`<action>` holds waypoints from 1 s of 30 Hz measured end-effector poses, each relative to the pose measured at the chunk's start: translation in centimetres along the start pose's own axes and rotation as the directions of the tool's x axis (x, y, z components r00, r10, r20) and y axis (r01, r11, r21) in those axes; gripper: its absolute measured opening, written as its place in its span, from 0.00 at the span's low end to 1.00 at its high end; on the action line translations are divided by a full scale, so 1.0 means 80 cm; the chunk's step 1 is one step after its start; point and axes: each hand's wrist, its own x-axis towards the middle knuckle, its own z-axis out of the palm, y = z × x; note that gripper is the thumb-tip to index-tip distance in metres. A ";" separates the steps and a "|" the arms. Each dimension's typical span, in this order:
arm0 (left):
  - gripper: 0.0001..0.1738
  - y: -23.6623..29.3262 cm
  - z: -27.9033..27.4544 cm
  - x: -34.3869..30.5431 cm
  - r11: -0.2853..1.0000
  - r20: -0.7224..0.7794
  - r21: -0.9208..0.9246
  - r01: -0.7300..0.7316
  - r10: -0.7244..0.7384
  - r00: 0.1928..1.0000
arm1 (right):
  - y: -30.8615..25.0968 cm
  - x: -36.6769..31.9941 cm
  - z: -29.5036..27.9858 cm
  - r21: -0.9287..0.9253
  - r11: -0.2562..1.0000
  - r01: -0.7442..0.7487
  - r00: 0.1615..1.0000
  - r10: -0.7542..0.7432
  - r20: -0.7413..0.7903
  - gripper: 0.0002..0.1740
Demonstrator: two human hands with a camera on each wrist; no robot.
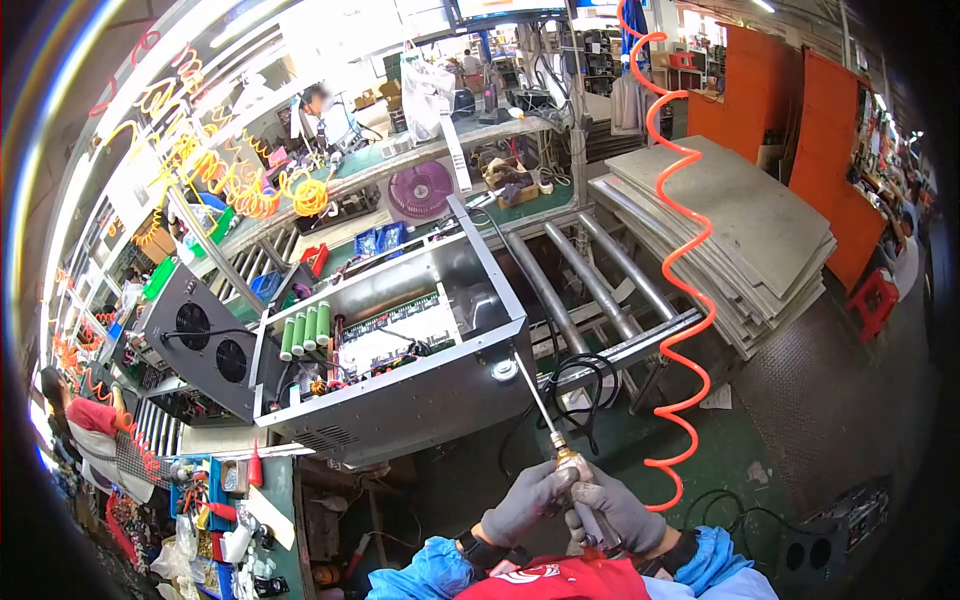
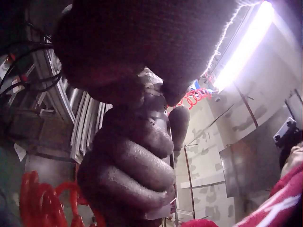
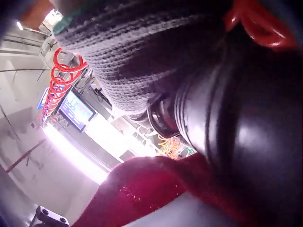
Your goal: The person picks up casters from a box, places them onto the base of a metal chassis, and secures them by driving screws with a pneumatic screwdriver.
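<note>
Both hands wear grey gloves and are together at the bottom of the head view, low in front of the body. The right hand grips the body of a power screwdriver with a long thin bit. Around its brass-coloured front end the left hand curls its fingers. The bit slants up and away, its far end overlapping the side of a grey metal cabinet near a round silver fitting. In the left wrist view, curled gloved fingers wrap the tool.
Green cylinders and circuit boards sit inside the open cabinet. A second cabinet with fans stands to its left. Right of it are conveyor rollers, a black cable, a red coiled hose and stacked boards.
</note>
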 end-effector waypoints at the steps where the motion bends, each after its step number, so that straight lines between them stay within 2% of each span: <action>1: 0.21 0.003 0.000 -0.001 1.000 0.001 0.009 -0.001 0.001 1.000 | -0.001 0.001 0.001 -0.003 1.000 0.003 1.000 -0.003 -0.008 0.26; 8: 0.22 -0.002 0.000 0.003 0.999 0.035 -0.036 -0.027 0.029 0.999 | 0.001 0.003 0.000 -0.058 0.997 0.045 0.998 -0.048 -0.042 0.26; 11: 0.21 -0.016 -0.007 0.012 0.995 0.042 -0.061 -0.084 0.087 0.995 | 0.003 0.006 0.003 -0.046 0.996 0.074 0.993 -0.078 -0.088 0.27; 12: 0.20 -0.016 -0.013 0.012 0.995 0.081 -0.034 -0.096 0.099 0.992 | -0.001 -0.001 0.005 -0.083 0.996 0.024 0.995 -0.032 -0.092 0.31; 14: 0.17 0.008 -0.020 -0.009 0.999 0.097 0.012 0.050 -0.051 0.994 | 0.005 -0.003 0.002 -0.270 0.962 0.031 0.981 -0.082 -0.178 0.40; 16: 0.15 -0.034 -0.040 -0.006 0.964 0.079 -0.266 -0.024 0.047 0.996 | 0.023 -0.014 -0.019 -0.344 0.930 0.132 0.977 -0.181 -0.113 0.48; 17: 0.16 -0.052 -0.051 -0.010 0.917 0.042 -0.393 -0.065 0.089 0.995 | 0.027 -0.027 -0.019 -0.321 0.943 0.093 0.983 -0.139 -0.123 0.51; 19: 0.17 -0.084 -0.077 -0.023 0.898 -0.076 -0.433 -0.074 0.045 0.996 | 0.045 -0.038 -0.039 -0.458 0.886 0.068 0.988 -0.124 -0.093 0.54; 20: 0.18 -0.097 -0.088 -0.032 0.891 -0.129 -0.447 -0.079 0.023 0.991 | 0.059 -0.040 -0.057 -0.513 0.854 0.083 0.991 -0.124 -0.046 0.55; 21: 0.18 -0.106 -0.097 -0.042 0.899 -0.193 -0.434 -0.055 -0.033 0.981 | 0.069 -0.041 -0.063 -0.533 0.845 0.042 0.996 -0.075 -0.040 0.56; 24: 0.18 -0.141 -0.131 -0.075 0.912 -0.335 -0.404 -0.064 -0.083 0.939 | 0.081 -0.036 -0.064 -0.601 0.795 -0.083 0.996 0.076 -0.038 0.59; 26: 0.16 -0.152 -0.145 -0.098 0.878 -0.462 -0.454 -0.152 -0.087 0.882 | 0.079 -0.028 -0.053 -0.663 0.727 -0.182 0.979 0.197 -0.052 0.60; 29: 0.16 -0.179 -0.179 -0.121 0.757 -0.590 -0.567 -0.326 -0.097 0.801 | 0.094 -0.005 -0.056 -0.719 0.671 -0.182 0.956 0.292 0.031 0.56; 30: 0.15 -0.177 -0.186 -0.128 0.688 -0.596 -0.599 -0.410 -0.042 0.802 | 0.094 0.002 -0.052 -0.738 0.650 -0.179 0.944 0.326 0.058 0.55</action>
